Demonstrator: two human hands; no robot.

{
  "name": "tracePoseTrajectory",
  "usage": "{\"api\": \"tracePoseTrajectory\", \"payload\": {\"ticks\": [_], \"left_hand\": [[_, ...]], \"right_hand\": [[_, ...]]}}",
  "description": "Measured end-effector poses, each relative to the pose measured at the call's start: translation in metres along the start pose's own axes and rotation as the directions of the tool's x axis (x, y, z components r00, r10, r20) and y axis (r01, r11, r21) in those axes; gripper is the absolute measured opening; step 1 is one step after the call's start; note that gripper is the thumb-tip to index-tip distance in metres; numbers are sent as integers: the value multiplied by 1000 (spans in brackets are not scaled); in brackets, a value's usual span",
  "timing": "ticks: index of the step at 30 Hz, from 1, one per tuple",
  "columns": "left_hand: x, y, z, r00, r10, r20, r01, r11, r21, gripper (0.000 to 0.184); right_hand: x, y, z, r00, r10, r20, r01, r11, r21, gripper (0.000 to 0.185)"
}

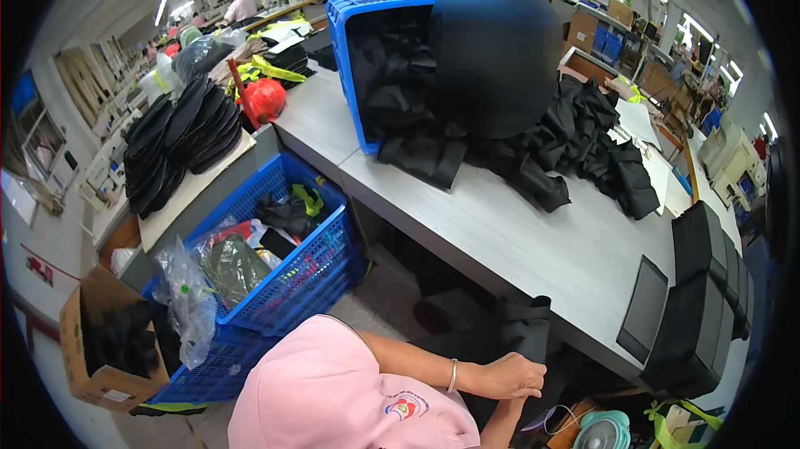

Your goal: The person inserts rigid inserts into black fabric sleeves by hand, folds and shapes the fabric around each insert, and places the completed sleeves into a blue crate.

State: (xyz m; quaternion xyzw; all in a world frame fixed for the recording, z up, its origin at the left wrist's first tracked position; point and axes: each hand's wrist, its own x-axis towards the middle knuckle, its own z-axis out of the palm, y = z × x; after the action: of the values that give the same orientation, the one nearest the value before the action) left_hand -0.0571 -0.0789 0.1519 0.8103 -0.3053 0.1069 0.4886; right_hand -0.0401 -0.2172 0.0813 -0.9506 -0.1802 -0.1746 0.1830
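My left hand [512, 376], with a bracelet on the wrist, is closed, its fingers curled at the lower end of a black cloth [525, 328]. The cloth lies beside the near edge of the grey table [467, 224]. My right hand [518, 406] is right below the left one, close against it; its fingers are mostly hidden. More black fabric pieces [542, 170] are heaped on the table, spilling from a tipped blue basket [360, 99]. A dark blurred patch covers part of the basket and heap.
Stacked black padded pieces [687, 332] stand at the table's right end. Blue crates [287, 257] with bagged items and a cardboard box [104, 366] are at left. Black panels [179, 136] lie behind them. A small teal fan [602, 431] sits low at right. People work farther back.
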Motion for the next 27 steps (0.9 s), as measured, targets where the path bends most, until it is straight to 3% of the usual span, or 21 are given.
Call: {"api": "tracePoseTrajectory", "payload": {"ticks": [7,10,14,15,16,17,19,20,22,23,25,26,27], "left_hand": [[-10,18,13,1000,-17,0,17,995,-97,21],[-14,30,18,1000,-25,-12,20,951,-309,21],[-16,32,17,996,-4,93,40,919,-392,18],[-15,32,13,998,-32,54,50,922,-383,15],[-7,40,-2,997,-12,-76,-1,986,-167,16],[4,35,-16,985,93,-143,-102,993,-59,27],[13,21,-23,985,-13,-170,25,997,68,54],[17,15,-26,996,-15,-93,15,1000,8,62],[18,19,-28,993,-80,-89,71,992,-107,64],[20,20,-31,982,-185,-27,173,954,-246,63],[32,27,-46,923,-347,166,383,794,-472,61],[44,30,-66,764,-424,486,644,545,-537,68],[38,20,-62,874,-277,400,463,728,-506,70]], "right_hand": [[-9,-3,-5,1000,-22,-11,22,999,27,37],[-10,-2,-13,999,-35,1,35,998,50,37],[-12,-3,-24,999,-36,13,35,996,82,36],[-13,-4,-26,999,-40,8,39,995,94,36],[-13,-5,-29,999,-46,7,44,993,107,36],[-13,-5,-31,999,-50,9,48,992,119,36],[-14,-9,-38,999,-54,10,52,988,144,36],[-14,-11,-42,998,-63,8,61,985,159,35],[-11,-18,-51,996,-88,-2,87,975,204,35],[-9,-23,-57,994,-109,-9,109,967,230,35],[-8,-38,-78,985,-168,-33,170,937,304,35],[-7,-45,-92,980,-191,-52,198,921,335,35],[-5,-53,-104,973,-218,-80,232,904,360,35]]}}
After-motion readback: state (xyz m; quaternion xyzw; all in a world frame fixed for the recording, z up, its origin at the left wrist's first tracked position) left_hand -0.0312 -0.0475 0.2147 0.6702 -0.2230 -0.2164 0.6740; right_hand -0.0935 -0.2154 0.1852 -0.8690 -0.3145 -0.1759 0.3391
